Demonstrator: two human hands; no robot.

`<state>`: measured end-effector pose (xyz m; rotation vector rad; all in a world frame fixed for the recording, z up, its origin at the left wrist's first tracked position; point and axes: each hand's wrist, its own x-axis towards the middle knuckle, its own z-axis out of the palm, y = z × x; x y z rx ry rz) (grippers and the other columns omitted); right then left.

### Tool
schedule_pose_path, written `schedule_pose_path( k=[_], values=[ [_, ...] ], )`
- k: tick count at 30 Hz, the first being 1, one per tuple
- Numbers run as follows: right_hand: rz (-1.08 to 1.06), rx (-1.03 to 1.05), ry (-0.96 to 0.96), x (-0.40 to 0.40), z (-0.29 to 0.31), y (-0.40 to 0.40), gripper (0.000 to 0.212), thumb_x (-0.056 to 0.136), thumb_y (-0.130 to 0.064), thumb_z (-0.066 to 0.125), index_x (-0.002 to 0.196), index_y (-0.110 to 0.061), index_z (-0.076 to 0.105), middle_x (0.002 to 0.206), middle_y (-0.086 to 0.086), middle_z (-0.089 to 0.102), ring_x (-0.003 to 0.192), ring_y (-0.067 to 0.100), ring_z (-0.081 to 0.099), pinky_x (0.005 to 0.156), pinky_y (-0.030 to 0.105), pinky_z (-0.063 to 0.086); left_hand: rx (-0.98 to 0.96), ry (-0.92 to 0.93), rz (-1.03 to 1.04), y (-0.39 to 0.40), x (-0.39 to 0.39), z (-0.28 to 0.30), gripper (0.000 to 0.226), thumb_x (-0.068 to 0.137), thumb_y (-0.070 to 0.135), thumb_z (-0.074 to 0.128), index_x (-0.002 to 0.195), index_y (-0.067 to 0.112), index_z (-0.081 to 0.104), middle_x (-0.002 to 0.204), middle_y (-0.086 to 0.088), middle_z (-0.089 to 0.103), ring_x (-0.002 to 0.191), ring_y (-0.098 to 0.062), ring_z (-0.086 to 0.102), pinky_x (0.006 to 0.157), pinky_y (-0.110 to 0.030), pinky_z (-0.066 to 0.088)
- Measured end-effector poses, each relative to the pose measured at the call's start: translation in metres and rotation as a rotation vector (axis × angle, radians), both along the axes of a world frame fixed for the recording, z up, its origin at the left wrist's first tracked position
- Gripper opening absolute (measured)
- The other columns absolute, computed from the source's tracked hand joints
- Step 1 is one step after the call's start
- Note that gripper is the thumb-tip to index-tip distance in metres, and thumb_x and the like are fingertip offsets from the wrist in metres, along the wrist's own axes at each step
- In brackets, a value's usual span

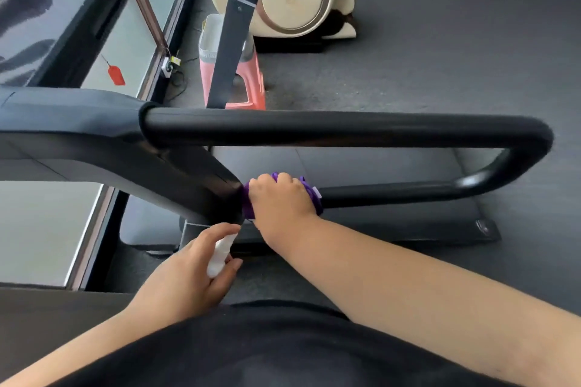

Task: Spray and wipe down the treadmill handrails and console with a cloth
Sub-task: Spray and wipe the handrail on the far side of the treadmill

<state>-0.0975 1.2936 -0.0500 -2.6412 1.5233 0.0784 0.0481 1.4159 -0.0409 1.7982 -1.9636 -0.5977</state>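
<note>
- The right hand (279, 198), just below the middle of the frame, is curled over a purple cloth (309, 195) and grips it around the lower bar of the handrail (393, 195), right where that bar meets the treadmill's dark upright (188, 179).
- The cloth shows as purple folds at both sides of the hand and above the knuckles; a small pale tag sticks out at its right edge.
- The left hand (185, 273), lower and to the left, holds a small white spray bottle (220, 254), fingers wrapped round its body and the forefinger laid along its top; the bottle's tip points up toward the joint beside the cloth.
- The two hands are near each other but apart.
- The handrail is a black loop: its upper bar runs across the middle of the frame, bends at the right, and comes back left as the lower bar.
- At the bottom of the frame is the person's dark shirt (283, 355), with both bare forearms reaching out from it.
- In the upper left a glossy dark console panel (37, 9) rises at a slant.
- Behind the rail, upper centre, a pink stool (251, 85) stands on the grey floor (440, 56), with a white container (210, 38) on it.
- A cream exercise machine (292, 0) stands beyond it, and a red tag (116, 75) hangs at the left.
</note>
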Motion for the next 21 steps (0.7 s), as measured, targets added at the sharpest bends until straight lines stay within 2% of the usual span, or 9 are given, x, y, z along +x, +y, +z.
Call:
schedule_pose_path(
  k=[2,4,5,7,9,13,17,21],
  values=[
    [0.040,-0.039,-0.013,-0.017,-0.007,0.001,0.040,0.080,-0.020,0.075,0.114,-0.019,0.055,0.104,0.003,0.058,0.095,0.028,0.057,0.080,0.040,0.047,0.001,-0.011,0.006,-0.004,-0.005,-0.001,0.059,0.078,0.030,0.076,0.126,0.036,0.042,0.083,0.020,0.062,0.063,-0.004,0.060,0.058,-0.021,0.044],
    [0.046,-0.058,0.009,-0.037,-0.011,0.002,0.050,0.074,-0.025,0.081,0.117,-0.021,0.055,0.107,0.001,0.059,0.095,0.027,0.057,0.079,0.039,0.047,0.008,-0.003,-0.014,-0.011,-0.014,-0.003,0.061,0.077,0.027,0.077,0.125,0.039,0.042,0.082,0.019,0.062,0.063,-0.006,0.062,0.057,-0.023,0.046],
    [0.027,-0.060,0.005,-0.048,-0.010,0.001,0.049,0.073,-0.027,0.082,0.113,-0.022,0.056,0.103,0.000,0.059,0.092,0.026,0.057,0.077,0.039,0.047,-0.001,0.006,-0.037,-0.015,-0.018,-0.004,0.061,0.078,0.028,0.077,0.125,0.040,0.041,0.081,0.021,0.062,0.063,-0.003,0.061,0.055,-0.021,0.045],
    [-0.031,-0.066,-0.017,-0.079,-0.002,-0.003,0.032,0.076,-0.034,0.077,0.098,-0.023,0.057,0.090,-0.002,0.055,0.083,0.025,0.058,0.070,0.036,0.045,-0.008,0.022,-0.093,-0.022,-0.028,-0.003,0.060,0.079,0.030,0.075,0.123,0.047,0.038,0.080,0.025,0.061,0.062,0.004,0.058,0.054,-0.014,0.041],
    [-0.111,-0.055,-0.006,-0.117,0.007,-0.011,0.023,0.083,-0.042,0.068,0.087,-0.024,0.057,0.082,-0.003,0.050,0.076,0.024,0.055,0.064,0.033,0.044,0.002,0.039,-0.149,-0.028,-0.034,0.000,0.063,0.079,0.032,0.073,0.121,0.058,0.032,0.080,0.025,0.061,0.059,0.005,0.057,0.053,-0.015,0.039],
    [-0.268,-0.011,0.050,-0.192,0.020,-0.024,0.032,0.082,-0.062,0.060,0.082,-0.030,0.055,0.082,-0.006,0.051,0.078,0.022,0.053,0.061,0.033,0.045,-0.028,0.079,-0.192,-0.032,-0.042,-0.004,0.072,0.077,0.028,0.077,0.118,0.063,0.028,0.081,0.025,0.061,0.059,0.006,0.055,0.053,-0.018,0.041],
    [-0.354,-0.058,0.065,-0.239,0.029,-0.026,0.030,0.081,-0.056,0.060,0.078,-0.026,0.058,0.077,-0.008,0.053,0.073,0.019,0.055,0.059,0.033,0.051,-0.032,0.117,-0.212,-0.031,-0.039,-0.005,0.072,0.079,0.034,0.071,0.122,0.067,0.023,0.077,0.027,0.058,0.058,0.004,0.057,0.052,-0.018,0.041],
    [-0.263,-0.147,0.103,-0.237,0.027,-0.020,0.023,0.078,-0.037,0.055,0.070,-0.023,0.038,0.059,-0.007,0.045,0.061,0.018,0.048,0.052,0.035,0.041,-0.034,0.162,-0.183,-0.024,-0.028,-0.006,0.062,0.084,0.044,0.065,0.124,0.064,0.023,0.076,0.025,0.059,0.060,0.002,0.058,0.053,-0.020,0.045]
  ],
)
